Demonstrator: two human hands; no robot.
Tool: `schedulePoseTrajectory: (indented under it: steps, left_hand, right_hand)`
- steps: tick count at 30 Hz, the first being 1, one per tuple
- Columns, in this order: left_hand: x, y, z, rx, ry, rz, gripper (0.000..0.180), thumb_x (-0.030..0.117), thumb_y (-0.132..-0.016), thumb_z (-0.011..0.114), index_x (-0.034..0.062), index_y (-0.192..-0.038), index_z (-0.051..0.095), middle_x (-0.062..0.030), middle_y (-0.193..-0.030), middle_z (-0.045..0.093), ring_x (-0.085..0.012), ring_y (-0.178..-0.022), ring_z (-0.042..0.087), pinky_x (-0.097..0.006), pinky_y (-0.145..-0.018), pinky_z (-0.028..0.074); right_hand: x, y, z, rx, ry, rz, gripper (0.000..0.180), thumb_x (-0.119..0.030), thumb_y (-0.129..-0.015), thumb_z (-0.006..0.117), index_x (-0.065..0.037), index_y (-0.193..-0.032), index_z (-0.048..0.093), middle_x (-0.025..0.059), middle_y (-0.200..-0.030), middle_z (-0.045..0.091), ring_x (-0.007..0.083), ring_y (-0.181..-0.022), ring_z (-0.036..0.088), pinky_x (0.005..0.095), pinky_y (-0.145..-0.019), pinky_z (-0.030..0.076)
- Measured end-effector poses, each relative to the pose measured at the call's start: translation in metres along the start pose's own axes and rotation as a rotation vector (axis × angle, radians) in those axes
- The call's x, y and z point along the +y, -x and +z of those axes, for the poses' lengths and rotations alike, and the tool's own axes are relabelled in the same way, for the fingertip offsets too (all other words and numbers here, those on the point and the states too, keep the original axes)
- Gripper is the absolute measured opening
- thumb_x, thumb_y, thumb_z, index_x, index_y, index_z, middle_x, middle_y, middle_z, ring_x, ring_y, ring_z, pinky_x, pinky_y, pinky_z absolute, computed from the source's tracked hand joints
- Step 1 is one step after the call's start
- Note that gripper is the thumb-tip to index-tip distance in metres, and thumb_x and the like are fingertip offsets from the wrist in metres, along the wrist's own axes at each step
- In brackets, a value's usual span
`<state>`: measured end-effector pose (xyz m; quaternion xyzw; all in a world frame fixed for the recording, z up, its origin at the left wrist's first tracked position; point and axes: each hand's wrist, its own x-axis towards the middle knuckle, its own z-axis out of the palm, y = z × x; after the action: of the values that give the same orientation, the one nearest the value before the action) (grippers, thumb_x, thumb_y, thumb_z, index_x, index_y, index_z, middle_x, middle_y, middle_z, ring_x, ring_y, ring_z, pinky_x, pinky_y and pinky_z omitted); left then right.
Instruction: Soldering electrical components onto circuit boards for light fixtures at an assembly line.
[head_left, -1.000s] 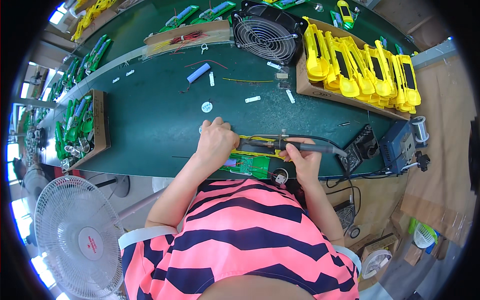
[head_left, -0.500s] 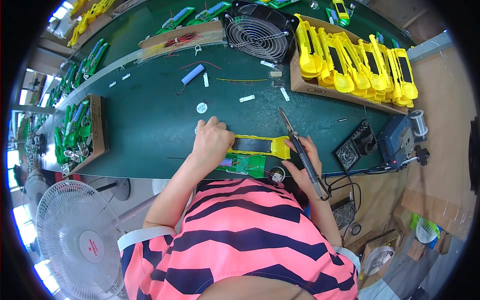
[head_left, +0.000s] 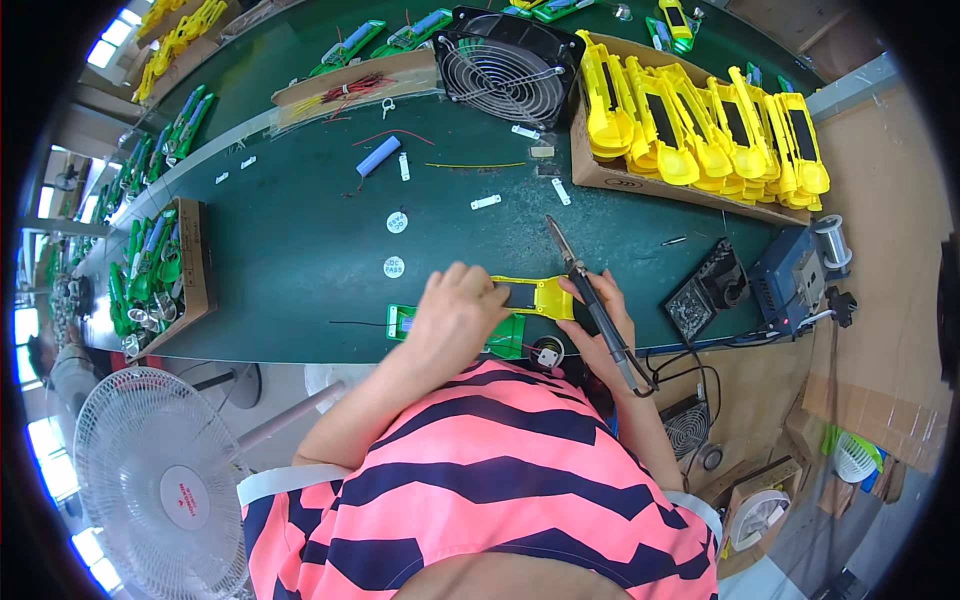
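Note:
Under my hands at the table's near edge lies a yellow plastic casing (head_left: 552,297) with a dark panel. My left hand (head_left: 455,318) is closed over its left part, fingers curled down; whatever they pinch is hidden. A soldering iron (head_left: 597,308) rests in my right hand (head_left: 612,318), its tip pointing up and away to the left. The thumb and fingers of that hand also sit at the casing's right end. Below the casing, a green housing (head_left: 508,338) shows partly beneath my left hand. A small round speaker-like part (head_left: 548,352) sits beside it, by a red wire.
A carton of yellow casings (head_left: 690,183) stands far right, next to a black fan (head_left: 510,70). Further right are a soldering station (head_left: 790,285) and a solder spool (head_left: 832,242). A blue battery cell (head_left: 379,157) and white strips lie ahead. A box of green units (head_left: 207,260) stands left.
My left hand has slid right along the casing, uncovering a round white sticker and the green housing's left end. My right hand and the soldering iron have barely moved.

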<state>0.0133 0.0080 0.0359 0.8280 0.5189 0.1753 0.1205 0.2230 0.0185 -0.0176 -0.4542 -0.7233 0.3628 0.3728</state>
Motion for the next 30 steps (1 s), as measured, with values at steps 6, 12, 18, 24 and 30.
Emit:
schedulePoseTrajectory:
  steps: [6,12,18,24,30]
  left_hand:
    - [-0.004,0.013,0.023,0.134,0.154,0.009,0.012,0.007,-0.064,0.057,0.0072,-0.075,0.063,-0.0039,-0.069,0.052,-0.0212,-0.067,0.052,-0.032,-0.061,0.038]
    - [0.001,0.012,0.029,0.249,0.109,-0.02,0.008,0.005,-0.066,0.062,0.0065,-0.074,0.06,-0.0055,-0.07,0.053,-0.023,-0.066,0.052,-0.034,-0.061,0.039]
    - [-0.011,0.007,0.025,0.04,-0.026,-0.244,0.007,0.005,-0.071,0.056,0.0044,-0.071,0.062,-0.0114,-0.069,0.053,-0.0287,-0.065,0.054,-0.037,-0.061,0.043]
    - [-0.02,0.001,0.016,-0.027,0.047,-0.277,0.005,0.005,-0.066,0.058,0.0033,-0.069,0.062,-0.0124,-0.069,0.055,-0.0285,-0.064,0.057,-0.036,-0.059,0.045]
    - [-0.022,-0.001,0.015,-0.05,0.077,-0.287,0.007,0.005,-0.065,0.059,0.0036,-0.071,0.062,-0.0119,-0.069,0.056,-0.0276,-0.062,0.057,-0.035,-0.058,0.045]
  right_hand:
    - [0.0,-0.004,0.003,0.012,-0.008,-0.019,0.053,-0.001,-0.066,0.066,-0.005,-0.112,0.04,0.0057,-0.105,0.059,0.0261,-0.1,0.053,0.0435,-0.101,0.026]
    - [0.002,-0.016,0.015,-0.034,-0.029,-0.034,0.051,-0.005,-0.065,0.069,-0.007,-0.112,0.05,0.0088,-0.108,0.055,0.0271,-0.106,0.048,0.0326,-0.091,0.038]
    - [0.0,-0.026,0.015,0.023,0.011,-0.379,0.036,-0.006,-0.066,0.07,-0.005,-0.096,0.051,0.0056,-0.087,0.065,0.0246,-0.087,0.06,0.0466,-0.092,0.036]
    - [-0.001,-0.018,-0.008,0.108,-0.234,-0.145,0.016,-0.006,-0.072,0.067,0.001,-0.084,0.06,0.0119,-0.08,0.062,0.021,-0.073,0.062,0.0312,-0.071,0.05]
    - [0.004,-0.026,-0.012,-0.041,-0.692,0.32,0.016,-0.003,-0.077,0.061,0.004,-0.09,0.054,0.0086,-0.076,0.06,0.0111,-0.064,0.06,0.0215,-0.057,0.049]
